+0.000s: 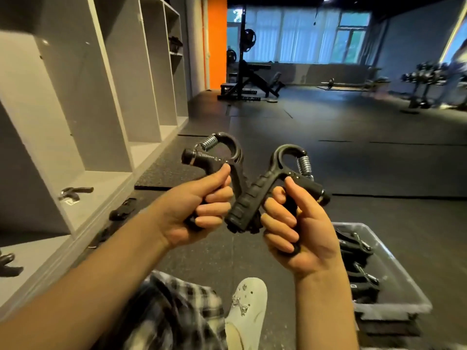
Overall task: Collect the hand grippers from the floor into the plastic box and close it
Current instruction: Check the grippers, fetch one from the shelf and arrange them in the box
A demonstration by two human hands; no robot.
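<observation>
centre of the frame: the left hand (199, 208) clenches round the handles of a black hand gripper (219, 157), whose steel spring and hooked top point to the upper left. the right hand (300, 233) grasps one handle of a second hand gripper (267, 193), fingers curled round it and thumb raised. its other, ribbed handle slants down to the left, and its spring faces right. the two tools stand just beside each other; whether they touch cannot be told. both are held above the dark rubber floor (353, 173). lower right: the clear plastic box (394, 311) rests open on the floor, holding black items with metal clips (361, 263). left: a grey shelf unit (75, 97), with a black piece with a metal part (75, 193) on its base and a blurred dark object (123, 210) on the floor beside it. bottom: plaid trousers (171, 314) and a white shoe (250, 311).
</observation>
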